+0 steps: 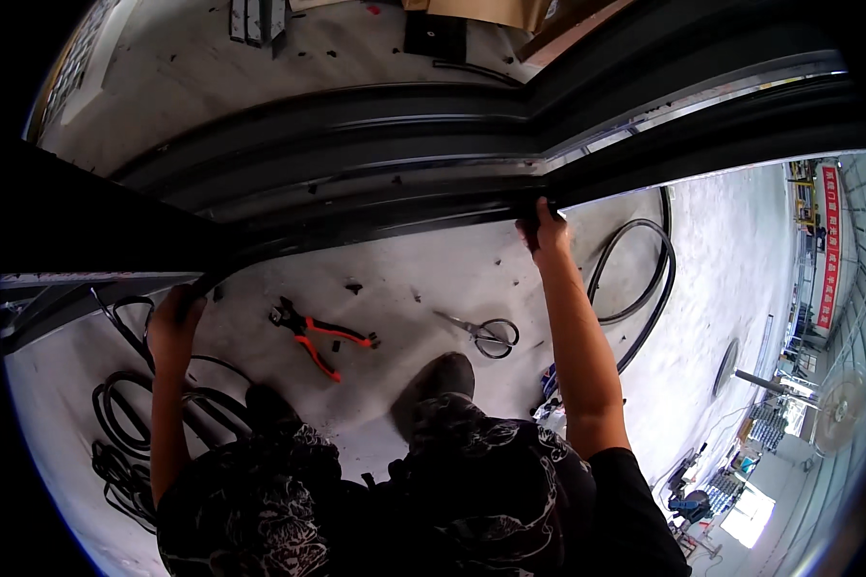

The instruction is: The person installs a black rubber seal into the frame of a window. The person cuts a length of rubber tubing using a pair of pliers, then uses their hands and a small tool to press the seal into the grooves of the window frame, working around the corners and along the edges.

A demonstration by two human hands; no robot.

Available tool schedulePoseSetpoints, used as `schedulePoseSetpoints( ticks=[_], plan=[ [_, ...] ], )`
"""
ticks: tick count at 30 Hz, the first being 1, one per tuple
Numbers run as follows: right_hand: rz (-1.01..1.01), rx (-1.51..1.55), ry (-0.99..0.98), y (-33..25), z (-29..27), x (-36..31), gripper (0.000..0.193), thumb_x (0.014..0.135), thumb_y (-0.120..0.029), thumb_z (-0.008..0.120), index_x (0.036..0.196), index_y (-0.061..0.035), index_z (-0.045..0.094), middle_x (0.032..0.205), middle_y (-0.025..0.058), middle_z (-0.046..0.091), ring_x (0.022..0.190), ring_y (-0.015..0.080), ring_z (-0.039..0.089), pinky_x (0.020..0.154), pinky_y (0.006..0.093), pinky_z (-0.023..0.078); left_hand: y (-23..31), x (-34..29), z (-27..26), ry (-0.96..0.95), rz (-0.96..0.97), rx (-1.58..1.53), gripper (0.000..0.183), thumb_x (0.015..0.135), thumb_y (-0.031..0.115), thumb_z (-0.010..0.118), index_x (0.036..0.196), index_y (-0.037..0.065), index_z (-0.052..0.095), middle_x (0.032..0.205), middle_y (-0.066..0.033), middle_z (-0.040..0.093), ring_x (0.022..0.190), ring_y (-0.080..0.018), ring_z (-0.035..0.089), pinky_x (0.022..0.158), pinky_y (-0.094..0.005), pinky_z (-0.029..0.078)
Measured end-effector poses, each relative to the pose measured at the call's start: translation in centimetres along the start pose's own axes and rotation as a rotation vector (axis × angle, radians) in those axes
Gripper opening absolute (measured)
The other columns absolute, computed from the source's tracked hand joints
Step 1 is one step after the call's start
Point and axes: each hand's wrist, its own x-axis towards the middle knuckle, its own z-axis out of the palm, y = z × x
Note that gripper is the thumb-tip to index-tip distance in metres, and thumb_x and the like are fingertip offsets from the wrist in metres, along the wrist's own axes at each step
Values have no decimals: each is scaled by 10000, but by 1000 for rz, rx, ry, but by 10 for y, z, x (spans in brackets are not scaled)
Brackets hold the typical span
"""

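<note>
A dark metal frame [394,213] of long grooved profiles spans the upper part of the head view, one side running off to the upper right. My right hand [546,233] grips its near edge by the right corner, thumb on top. At the left corner, my left hand [173,327] is closed round the lower edge, its fingertips partly lost in shadow. On the floor below the frame lie pliers [308,332] with orange-red and black handles, jaws toward the left. To their right rest scissors [486,335] with black finger loops.
Black rubber strips [120,413] lie coiled beside my left forearm, and another black strip [662,279] loops right of my right arm. My shoe [449,375] stands just below the scissors. Small black scraps dot the floor. Cardboard [486,12] lies beyond the frame; a fan [840,413] stands far right.
</note>
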Motion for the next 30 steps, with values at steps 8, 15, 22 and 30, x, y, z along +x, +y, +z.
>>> schedulePoseSetpoints(
  ticks=[8, 15, 22, 30],
  plan=[
    [-54, 31, 99, 2, 1, -1, 357, 913, -374, 680, 842, -42, 568, 623, 78, 606, 448, 183, 563, 355, 262, 379, -13, 7, 25, -140, -82, 151, 256, 911, 238, 610, 1097, 67, 646, 949, -162, 669, 828, -349, 641, 706, -421, 494],
    [-170, -136, 195, 28, -24, 32, 409, 891, -511, 658, 729, -145, 571, 571, 8, 537, 413, 120, 424, 386, 256, 316, -12, 8, 61, 25, -67, 120, 370, 892, 280, 631, 1134, 1, 608, 1060, -226, 638, 945, -407, 615, 784, -464, 507],
    [-122, 68, 165, 10, -3, 4, 362, 897, -463, 673, 806, -118, 615, 614, 25, 597, 442, 91, 480, 376, 199, 322, 6, 8, 36, 33, -18, 2, 352, 870, 303, 680, 1010, -17, 635, 905, -193, 641, 788, -378, 626, 686, -440, 495],
    [-83, 14, 151, 9, -12, 15, 349, 891, -444, 688, 837, -104, 631, 637, 22, 602, 498, 100, 519, 397, 182, 363, -18, 6, 34, 96, -71, 131, 332, 830, 355, 700, 985, 63, 672, 834, -120, 658, 766, -311, 652, 643, -411, 504]
  ],
)
